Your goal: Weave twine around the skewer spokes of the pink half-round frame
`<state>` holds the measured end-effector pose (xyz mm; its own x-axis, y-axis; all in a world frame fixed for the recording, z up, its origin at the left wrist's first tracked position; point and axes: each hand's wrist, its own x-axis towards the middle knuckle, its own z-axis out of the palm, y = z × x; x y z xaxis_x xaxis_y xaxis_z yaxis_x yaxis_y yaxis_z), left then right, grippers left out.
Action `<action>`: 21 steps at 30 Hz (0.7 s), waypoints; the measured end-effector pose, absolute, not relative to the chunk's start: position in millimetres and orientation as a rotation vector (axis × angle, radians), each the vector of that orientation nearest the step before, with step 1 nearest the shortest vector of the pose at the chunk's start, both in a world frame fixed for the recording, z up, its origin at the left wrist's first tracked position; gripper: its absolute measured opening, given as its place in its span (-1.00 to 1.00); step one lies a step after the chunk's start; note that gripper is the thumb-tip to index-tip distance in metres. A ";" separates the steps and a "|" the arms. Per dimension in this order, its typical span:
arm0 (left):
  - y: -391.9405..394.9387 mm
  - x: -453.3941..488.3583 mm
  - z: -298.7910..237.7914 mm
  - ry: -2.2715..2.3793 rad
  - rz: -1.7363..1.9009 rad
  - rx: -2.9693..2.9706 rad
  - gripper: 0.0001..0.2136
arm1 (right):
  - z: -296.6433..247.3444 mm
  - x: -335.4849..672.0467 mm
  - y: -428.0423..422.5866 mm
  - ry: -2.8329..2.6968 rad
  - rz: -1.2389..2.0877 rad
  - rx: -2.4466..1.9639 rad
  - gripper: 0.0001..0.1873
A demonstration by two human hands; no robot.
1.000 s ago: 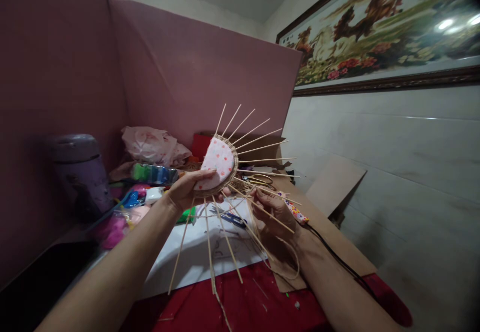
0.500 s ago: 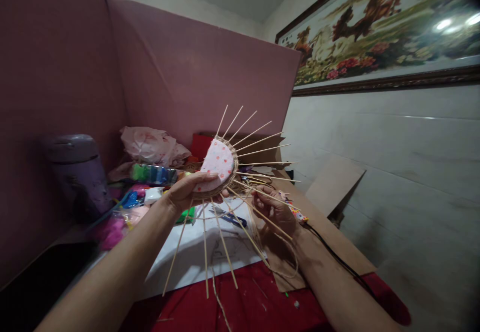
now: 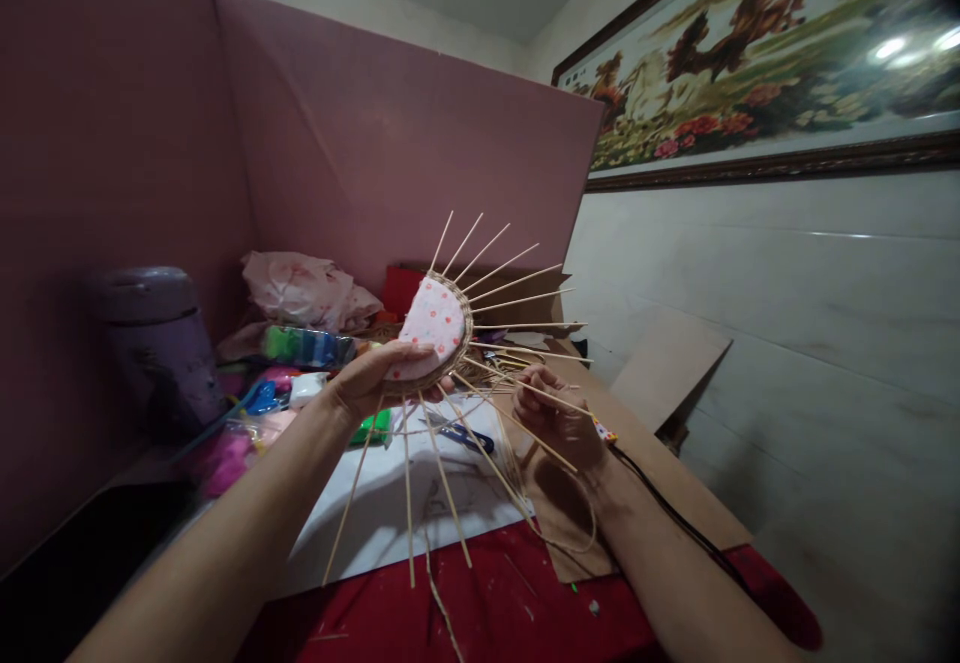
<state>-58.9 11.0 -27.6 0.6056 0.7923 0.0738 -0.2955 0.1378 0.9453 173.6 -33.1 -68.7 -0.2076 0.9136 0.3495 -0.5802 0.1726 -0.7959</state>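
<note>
A half-round woven base [image 3: 435, 328], covered in pale pink cloth with red dots, is held up before me. Thin wooden sticks [image 3: 439, 468] fan out from its braided curved edge. My left hand [image 3: 379, 375] grips the flat-side lower corner, thumb on the cloth and fingers underneath. To the right, my right hand [image 3: 551, 408] is closed in a pinch among the lower right sticks, seemingly on the twine. A slack loop of that twine [image 3: 592, 533] hangs below the hand, and another length trails over the red cloth. The pinched fingertips are partly hidden.
Blue-handled snips [image 3: 465, 433] lie on white paper [image 3: 337, 543] under the work. Colourful clay packs [image 3: 307, 346] and a purple flask [image 3: 161, 353] stand left. Cardboard [image 3: 637, 473] and a black cable [image 3: 667, 503] lie right, over a red tablecloth [image 3: 450, 613].
My right hand has shifted slightly right and up, away from the woven edge. The woven base and its sticks have moved a little left, still in my left hand.
</note>
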 end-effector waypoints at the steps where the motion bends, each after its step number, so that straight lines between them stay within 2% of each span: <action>1: 11.0 -59.3 -26.9 0.521 0.844 1.167 -0.78 | -67.7 173.9 -33.8 -1.088 1.422 -0.409 -0.82; 11: 13.7 -63.5 -23.8 0.512 0.902 1.059 -0.78 | -65.6 174.5 -36.6 -1.059 1.400 -0.517 -0.85; 16: 11.4 -63.6 -20.4 0.530 0.918 1.084 -0.78 | -68.6 171.5 -28.9 -0.961 1.383 -0.602 -0.68; 18: 10.4 -63.3 -19.0 0.541 0.926 1.102 -0.78 | -68.6 172.8 -24.1 -0.930 1.326 -0.660 -0.60; 21: 10.6 -63.0 -18.2 0.540 0.922 1.119 -0.78 | -64.4 184.3 -17.6 -0.900 1.101 -0.769 -0.67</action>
